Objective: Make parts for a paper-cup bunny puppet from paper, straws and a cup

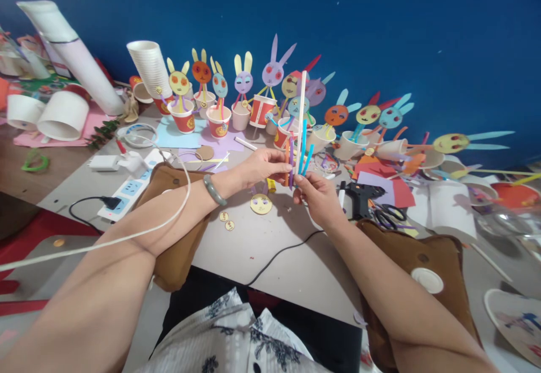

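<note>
Pinched in my left hand [270, 167] are an orange strip [287, 159] and a purple strip [291, 164], held upright. My right hand [315, 192] is closed on a long white stick [301, 111] and blue strips [305, 156] that stand up above the fingers. Both hands are close together over the grey table, fingertips nearly touching. Just below them lies a yellow paper face [261, 204]. Two small round tags [226, 221] rest to its left. A small yellow item [271, 185] sits beside my left hand.
Paper rabbits in cups [218, 122] line the back. At the left are a power strip [131, 188] and stacked white cups [150, 66]. A black glue gun [361, 198] and scissors [389, 217] lie right. Brown cushions [422, 283] are under both forearms; a black cable [281, 253] crosses the table.
</note>
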`<state>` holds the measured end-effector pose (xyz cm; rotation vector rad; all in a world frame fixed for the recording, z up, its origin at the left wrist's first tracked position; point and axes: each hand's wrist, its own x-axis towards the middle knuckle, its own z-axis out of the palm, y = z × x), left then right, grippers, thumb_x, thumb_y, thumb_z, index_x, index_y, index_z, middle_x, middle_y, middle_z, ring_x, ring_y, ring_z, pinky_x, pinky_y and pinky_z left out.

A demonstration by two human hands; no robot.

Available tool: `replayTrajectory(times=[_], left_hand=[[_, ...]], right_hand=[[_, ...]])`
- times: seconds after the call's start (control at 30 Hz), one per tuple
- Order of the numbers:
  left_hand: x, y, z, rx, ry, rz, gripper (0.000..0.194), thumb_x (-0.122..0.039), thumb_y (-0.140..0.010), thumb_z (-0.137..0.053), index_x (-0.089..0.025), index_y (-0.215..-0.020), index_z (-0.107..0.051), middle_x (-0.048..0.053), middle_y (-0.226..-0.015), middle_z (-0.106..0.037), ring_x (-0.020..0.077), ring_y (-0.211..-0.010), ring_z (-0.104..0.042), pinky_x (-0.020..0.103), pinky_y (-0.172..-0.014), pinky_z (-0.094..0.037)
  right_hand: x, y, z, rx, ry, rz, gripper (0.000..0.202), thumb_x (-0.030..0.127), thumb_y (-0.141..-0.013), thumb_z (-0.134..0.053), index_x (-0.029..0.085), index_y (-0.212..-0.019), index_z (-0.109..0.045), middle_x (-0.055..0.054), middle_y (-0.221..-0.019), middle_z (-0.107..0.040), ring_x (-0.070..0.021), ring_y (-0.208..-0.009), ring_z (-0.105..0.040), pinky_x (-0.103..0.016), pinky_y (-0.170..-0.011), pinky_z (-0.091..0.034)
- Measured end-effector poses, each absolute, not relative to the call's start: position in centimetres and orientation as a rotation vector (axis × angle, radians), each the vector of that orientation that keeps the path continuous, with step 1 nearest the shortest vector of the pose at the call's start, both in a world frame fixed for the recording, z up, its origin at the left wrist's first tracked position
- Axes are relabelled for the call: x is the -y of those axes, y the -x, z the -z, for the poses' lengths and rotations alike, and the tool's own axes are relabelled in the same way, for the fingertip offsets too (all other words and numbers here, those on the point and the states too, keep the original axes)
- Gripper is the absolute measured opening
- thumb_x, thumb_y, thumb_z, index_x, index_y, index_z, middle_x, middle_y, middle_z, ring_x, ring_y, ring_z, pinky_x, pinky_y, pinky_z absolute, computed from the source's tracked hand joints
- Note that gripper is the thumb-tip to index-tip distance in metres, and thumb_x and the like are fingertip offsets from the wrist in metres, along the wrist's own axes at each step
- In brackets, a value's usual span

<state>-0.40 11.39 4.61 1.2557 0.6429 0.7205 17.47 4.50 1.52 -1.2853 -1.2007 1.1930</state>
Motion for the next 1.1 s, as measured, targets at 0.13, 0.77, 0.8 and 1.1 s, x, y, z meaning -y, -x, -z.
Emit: replayTrajectory(times=[0.13, 0.77, 0.8, 1.1], left_hand=[[-11.2, 0.4, -4.9, -0.632, -1.244, -0.709, 0.004, -0.007, -0.087, -0.066, -0.009, -0.083, -0.067, 0.001, -0.071, -0.069, 0.0083, -0.063, -0.066, 0.026, -0.071, -0.055], [-12.1, 1.8, -6.6, -0.688, -1.436, -0.754, 0.010, -0.015, -0.086, -0.070, -0.012, -0.081, -0.062, 0.001, -0.072, -0.067, 0.0096, -0.063, -0.065, 0.026, -0.067, -0.054], [-12.9, 2.4, -6.9, -0.756, -1.501, -0.833, 0.011, -0.014, -0.086, -0.069, -0.013, -0.079, -0.061, 0.000, -0.071, -0.066, 0.0093, -0.064, -0.064, 0.025, -0.068, -0.053], [-18.3, 6.7, -6.6, -1.237, -1.836, -1.021, 0.013, -0.010, -0.083, -0.064, -0.016, -0.072, -0.060, 0.000, -0.065, -0.058, 0.0114, -0.066, -0.055, 0.025, -0.067, -0.043]], right_hand=[[-4.5, -17.4, -1.5, 1.179, 1.291, -1.218, 0.045, 0.060, -0.071, -0.084, 0.020, -0.076, -0.064, 0.003, -0.051, -0.062, -0.0097, -0.043, -0.053, -0.023, -0.046, -0.039], [-4.5, -17.5, -1.6, 1.234, 1.286, -1.137, 0.042, 0.060, -0.079, -0.077, 0.019, -0.080, -0.068, 0.000, -0.063, -0.068, -0.0089, -0.046, -0.053, -0.024, -0.048, -0.040], [-4.5, -17.5, -1.7, 1.211, 1.283, -1.111, 0.042, 0.060, -0.079, -0.077, 0.019, -0.082, -0.068, -0.001, -0.069, -0.072, -0.0085, -0.047, -0.053, -0.024, -0.048, -0.040], [-4.9, -17.8, -1.5, 1.136, 1.236, -1.036, 0.040, 0.059, -0.082, -0.075, 0.020, -0.089, -0.068, -0.004, -0.083, -0.075, -0.0077, -0.047, -0.055, -0.025, -0.047, -0.043]])
